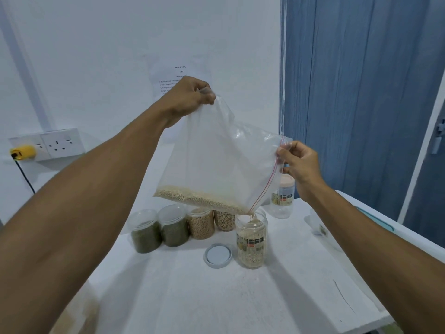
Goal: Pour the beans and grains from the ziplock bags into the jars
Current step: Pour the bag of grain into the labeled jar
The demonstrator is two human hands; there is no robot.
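Both hands pinch bag: left hand high, right hand at zip. Grain could overshoot jar if tilted faster.

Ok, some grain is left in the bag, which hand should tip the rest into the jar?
Left. The left hand grips the raised closed corner of the bag, so lifting it should slide the grain toward the open jar. The right hand pinches the zip edge, steering the mouth.
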